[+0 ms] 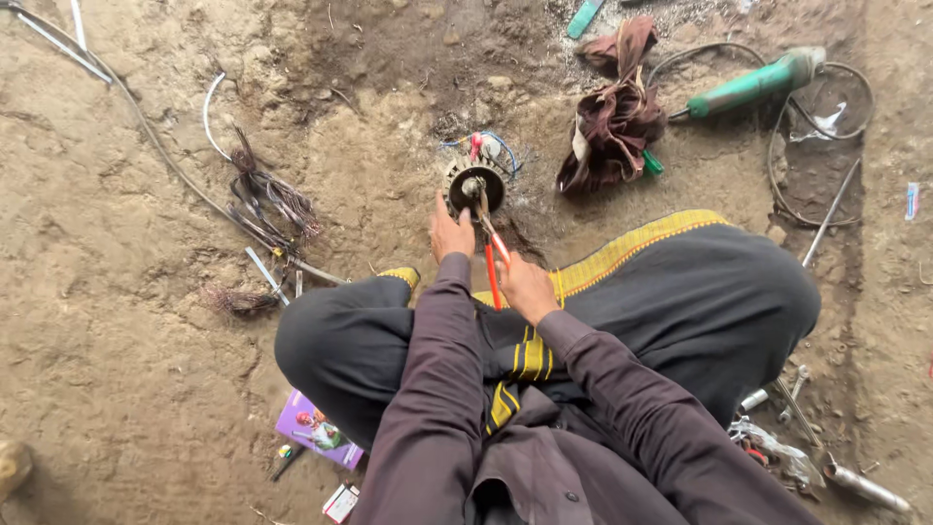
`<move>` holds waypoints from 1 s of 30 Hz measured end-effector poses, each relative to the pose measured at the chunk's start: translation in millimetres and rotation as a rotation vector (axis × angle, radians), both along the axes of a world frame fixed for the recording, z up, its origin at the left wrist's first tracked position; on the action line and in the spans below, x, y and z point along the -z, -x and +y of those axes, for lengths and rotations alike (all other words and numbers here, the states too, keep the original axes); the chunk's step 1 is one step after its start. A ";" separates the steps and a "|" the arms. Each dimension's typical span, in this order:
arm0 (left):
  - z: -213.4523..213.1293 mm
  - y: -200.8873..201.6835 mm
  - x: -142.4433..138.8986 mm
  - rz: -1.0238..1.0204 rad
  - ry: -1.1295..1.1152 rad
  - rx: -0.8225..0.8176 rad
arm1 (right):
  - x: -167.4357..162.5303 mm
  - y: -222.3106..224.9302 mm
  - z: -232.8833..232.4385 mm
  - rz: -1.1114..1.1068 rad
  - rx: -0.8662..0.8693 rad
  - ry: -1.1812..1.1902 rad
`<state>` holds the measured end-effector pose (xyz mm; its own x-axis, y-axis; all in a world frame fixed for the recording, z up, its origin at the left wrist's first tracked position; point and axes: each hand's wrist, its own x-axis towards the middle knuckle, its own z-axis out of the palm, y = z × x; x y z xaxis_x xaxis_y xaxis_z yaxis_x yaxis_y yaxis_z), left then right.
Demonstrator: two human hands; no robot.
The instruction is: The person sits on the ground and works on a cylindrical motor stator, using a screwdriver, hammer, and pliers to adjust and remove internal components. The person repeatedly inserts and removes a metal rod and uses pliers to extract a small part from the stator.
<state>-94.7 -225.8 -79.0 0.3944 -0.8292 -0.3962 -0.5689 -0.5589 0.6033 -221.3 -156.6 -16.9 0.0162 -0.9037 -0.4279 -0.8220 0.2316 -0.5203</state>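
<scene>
A small round motor stator (475, 185) with copper windings and coloured wires stands on the dirt ground in front of me. My left hand (451, 236) rests against its near left edge, steadying it. My right hand (525, 289) is closed around the handles of red-handled pliers (493, 255), whose jaws reach up into the stator's centre. I am seated cross-legged in dark trousers with a yellow-trimmed cloth (622, 253) over my lap.
A dark rag (614, 122) and a green power tool (753, 85) with cable lie at the back right. Tangled copper wire (267, 204) lies left. A purple booklet (316, 428) sits near my left knee; wrenches and metal parts (802, 428) lie right.
</scene>
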 end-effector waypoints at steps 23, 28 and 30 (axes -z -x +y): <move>6.1 -4.0 -21.7 0.114 0.046 -0.164 | -23.9 -10.3 -38.4 -0.794 0.633 -0.935; 7.8 -7.9 -21.3 0.149 -0.046 -0.219 | 3.7 -18.0 -22.8 -0.505 0.519 -0.757; 10.9 -9.2 -22.0 0.125 -0.001 -0.237 | 10.9 -18.5 -12.8 -0.452 0.474 -0.543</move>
<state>-85.5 -214.9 -57.0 0.5258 -0.7189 -0.4546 -0.3430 -0.6683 0.6602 -202.8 -169.5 -27.7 -0.0385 -0.5289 -0.8478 -0.3144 0.8117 -0.4922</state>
